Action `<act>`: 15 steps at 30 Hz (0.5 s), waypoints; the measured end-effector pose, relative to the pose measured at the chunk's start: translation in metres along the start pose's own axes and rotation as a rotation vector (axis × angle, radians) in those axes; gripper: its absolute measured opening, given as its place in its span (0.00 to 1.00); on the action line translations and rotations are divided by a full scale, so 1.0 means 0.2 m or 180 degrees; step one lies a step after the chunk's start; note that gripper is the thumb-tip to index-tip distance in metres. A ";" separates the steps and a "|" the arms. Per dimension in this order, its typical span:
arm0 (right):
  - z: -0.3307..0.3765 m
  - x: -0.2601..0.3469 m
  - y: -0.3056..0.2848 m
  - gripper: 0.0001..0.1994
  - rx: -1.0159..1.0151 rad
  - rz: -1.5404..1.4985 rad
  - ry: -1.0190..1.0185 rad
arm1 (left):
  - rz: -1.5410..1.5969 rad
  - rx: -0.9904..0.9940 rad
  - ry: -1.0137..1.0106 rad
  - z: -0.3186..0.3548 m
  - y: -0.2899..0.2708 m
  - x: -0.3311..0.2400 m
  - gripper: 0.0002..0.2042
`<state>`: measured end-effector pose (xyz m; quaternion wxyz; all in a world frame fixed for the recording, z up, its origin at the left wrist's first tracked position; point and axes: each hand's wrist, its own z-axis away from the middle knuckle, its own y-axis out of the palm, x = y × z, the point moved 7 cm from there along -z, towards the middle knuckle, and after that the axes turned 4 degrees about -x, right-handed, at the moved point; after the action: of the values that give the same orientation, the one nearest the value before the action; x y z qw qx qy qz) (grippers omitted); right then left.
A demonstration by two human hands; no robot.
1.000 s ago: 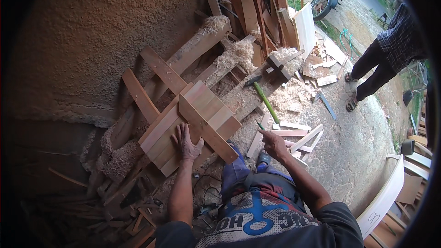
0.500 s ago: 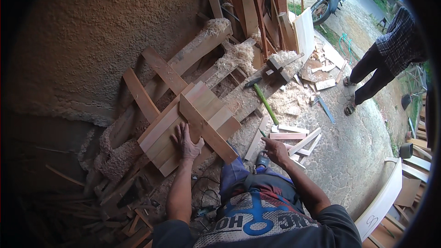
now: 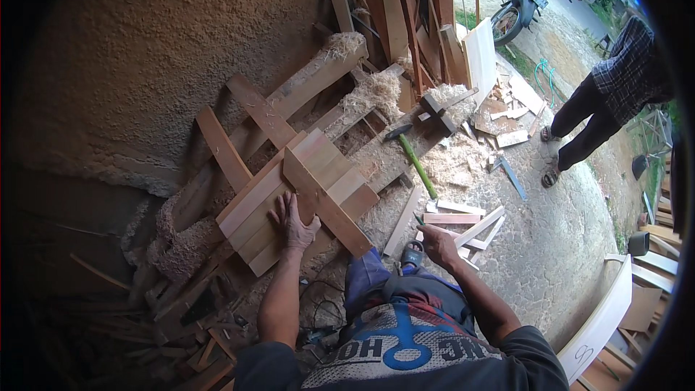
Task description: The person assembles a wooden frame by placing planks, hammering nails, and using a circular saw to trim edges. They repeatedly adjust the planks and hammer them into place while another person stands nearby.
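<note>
Your left hand lies open on the plank panel, whose boards run lower-left to upper-right; your right hand pinches a small green-tipped tool.

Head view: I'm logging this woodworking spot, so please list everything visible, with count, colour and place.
Plank panel: one, pale wood with a diagonal brace, centre, on a timber frame.
Hammer: one, green handle, dark head, right of the panel.
Loose slats: several, pale, on the ground by the right hand.
Sawdust heap: one, brown, upper left.
Leaning boards: several, brown, top centre.
Motorbike: one, dark, top right.
Bystander: one, checked shirt, right.
Left hand: flat on the panel.
Right hand: closed, above the slats.
</note>
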<state>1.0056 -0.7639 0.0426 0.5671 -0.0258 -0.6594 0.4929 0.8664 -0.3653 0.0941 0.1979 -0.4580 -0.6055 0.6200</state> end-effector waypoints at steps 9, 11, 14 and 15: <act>0.18 -0.13 -0.18 0.27 0.0433 -0.0565 0.0549 | -0.0178 0.0359 0.0017 -0.01 0.06 0.00 0.51; 0.25 -0.13 -0.23 0.34 0.0600 -0.0936 0.0668 | -0.0142 0.0524 -0.0120 -0.01 0.05 0.06 0.52; 0.47 -0.48 -0.22 0.19 0.0636 -0.0878 0.0985 | 0.0407 0.0252 -0.0384 -0.03 -0.03 0.09 0.53; 0.52 -0.45 -0.27 0.15 0.0834 -0.0395 0.1097 | 0.0683 -0.0179 -0.0532 0.01 -0.13 0.11 0.52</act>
<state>0.9846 -0.9095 0.0276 0.6991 0.0049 -0.4834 0.5269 0.8450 -0.3431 0.1111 0.0664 -0.4722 -0.5846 0.6563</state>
